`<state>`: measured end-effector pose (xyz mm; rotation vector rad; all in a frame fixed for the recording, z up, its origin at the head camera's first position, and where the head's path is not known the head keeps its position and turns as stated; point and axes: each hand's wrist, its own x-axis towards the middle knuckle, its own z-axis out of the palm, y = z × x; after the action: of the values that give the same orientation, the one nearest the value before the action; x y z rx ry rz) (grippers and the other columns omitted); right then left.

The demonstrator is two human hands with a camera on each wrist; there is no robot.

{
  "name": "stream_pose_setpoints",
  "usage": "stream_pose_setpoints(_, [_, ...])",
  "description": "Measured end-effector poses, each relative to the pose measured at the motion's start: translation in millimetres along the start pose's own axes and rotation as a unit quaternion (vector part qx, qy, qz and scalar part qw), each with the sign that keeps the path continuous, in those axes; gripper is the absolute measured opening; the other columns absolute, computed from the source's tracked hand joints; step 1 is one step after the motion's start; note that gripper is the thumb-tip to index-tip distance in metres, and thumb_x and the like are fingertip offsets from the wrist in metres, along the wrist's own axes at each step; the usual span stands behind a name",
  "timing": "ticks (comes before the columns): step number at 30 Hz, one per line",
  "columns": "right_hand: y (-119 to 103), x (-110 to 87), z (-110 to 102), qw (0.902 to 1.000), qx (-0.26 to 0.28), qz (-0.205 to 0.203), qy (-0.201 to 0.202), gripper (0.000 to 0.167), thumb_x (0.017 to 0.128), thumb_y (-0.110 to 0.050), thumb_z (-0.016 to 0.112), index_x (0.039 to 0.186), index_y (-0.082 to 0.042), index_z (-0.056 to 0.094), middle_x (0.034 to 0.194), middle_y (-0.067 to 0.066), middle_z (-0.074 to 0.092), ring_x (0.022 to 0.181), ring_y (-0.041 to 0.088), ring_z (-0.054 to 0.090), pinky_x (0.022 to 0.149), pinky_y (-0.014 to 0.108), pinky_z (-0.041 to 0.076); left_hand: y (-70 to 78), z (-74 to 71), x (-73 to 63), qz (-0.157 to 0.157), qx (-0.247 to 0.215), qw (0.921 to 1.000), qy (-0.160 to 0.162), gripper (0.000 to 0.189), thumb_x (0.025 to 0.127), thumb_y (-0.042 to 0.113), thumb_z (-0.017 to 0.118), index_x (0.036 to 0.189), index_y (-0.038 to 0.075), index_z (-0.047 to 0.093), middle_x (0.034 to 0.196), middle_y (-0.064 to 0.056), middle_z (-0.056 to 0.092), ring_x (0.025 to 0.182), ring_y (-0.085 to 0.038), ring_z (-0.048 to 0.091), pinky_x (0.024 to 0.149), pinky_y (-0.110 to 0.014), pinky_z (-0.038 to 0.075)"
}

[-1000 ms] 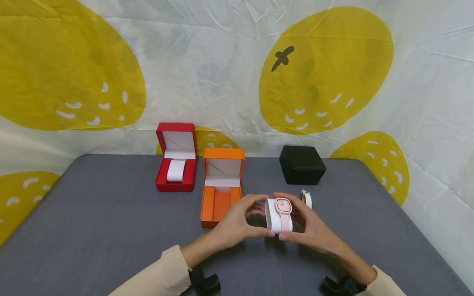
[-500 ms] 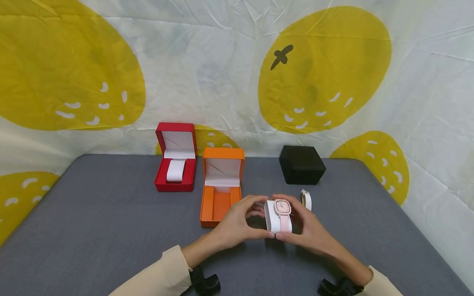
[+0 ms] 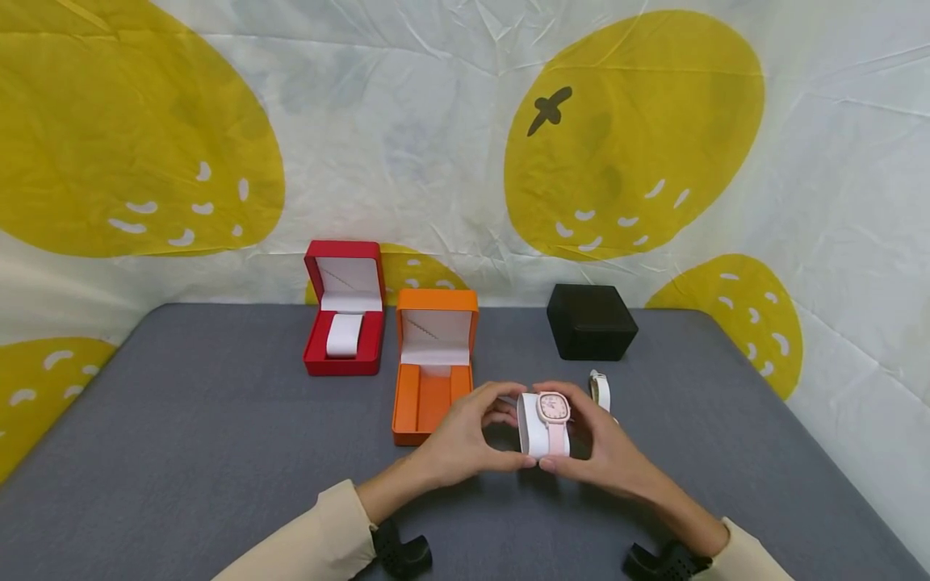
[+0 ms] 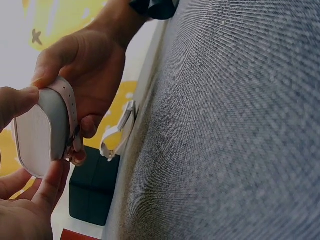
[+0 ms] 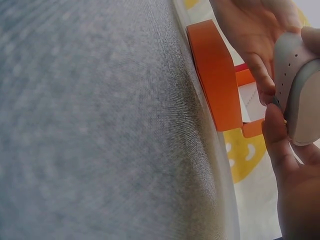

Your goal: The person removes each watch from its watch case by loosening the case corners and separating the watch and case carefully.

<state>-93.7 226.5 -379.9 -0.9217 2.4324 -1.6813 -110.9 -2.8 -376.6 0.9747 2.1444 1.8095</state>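
Observation:
A pink wristwatch (image 3: 555,408) with a square dial is wrapped round a white watch cushion (image 3: 532,432), its face turned up. The left hand (image 3: 465,434) grips the cushion's left end between thumb and fingers. From the right, the right hand (image 3: 606,446) holds the other end and the strap, thumb at the front. Both thumb tips nearly meet at the lower edge. In the left wrist view the strap (image 4: 68,100) with its holes runs round the cushion, which is held above the table. The underside of the watch is hidden.
An open orange box (image 3: 409,401) with a bare middle slot stands left of the hands. Behind it is an open red box (image 3: 370,343) holding a white cushion (image 3: 345,335). A closed black box (image 3: 592,323) sits at the back right, with a white-strapped watch (image 3: 600,390) in front.
Both hands and the watch on its cushion have shifted very slightly left, and the right thumb has moved a little closer to the left one. The boxes stay put.

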Motion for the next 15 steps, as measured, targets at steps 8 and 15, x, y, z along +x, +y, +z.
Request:
stream_pose_setpoints(8, [0.4, 0.5, -0.7, 0.9997, 0.014, -0.011, -0.014, 0.075, 0.076, -0.002, 0.078, 0.139, -0.013, 0.039, 0.129, 0.006, 0.048, 0.106, 0.023, 0.055, 0.088, 0.031, 0.049, 0.5, -1.3, -0.2, -0.003, 0.005, 0.9999, -0.008, 0.073, 0.069, 0.008, 0.085, 0.132, 0.006, 0.048, 0.119, 0.000, 0.052, 0.099, -0.010, 0.057, 0.093, -0.032, 0.048])
stream_pose_setpoints(15, [1.5, 0.4, 0.2, 0.9998, 0.010, -0.017, -0.008, 0.073, 0.077, -0.002, 0.077, 0.138, -0.003, 0.038, 0.126, 0.011, 0.048, 0.101, 0.023, 0.057, 0.082, 0.031, 0.052, 2.4, -1.9, -1.4, -0.007, 0.008, 0.9999, -0.005, 0.071, 0.069, 0.011, 0.085, 0.131, 0.007, 0.048, 0.116, 0.001, 0.053, 0.097, -0.012, 0.058, 0.092, -0.034, 0.048])
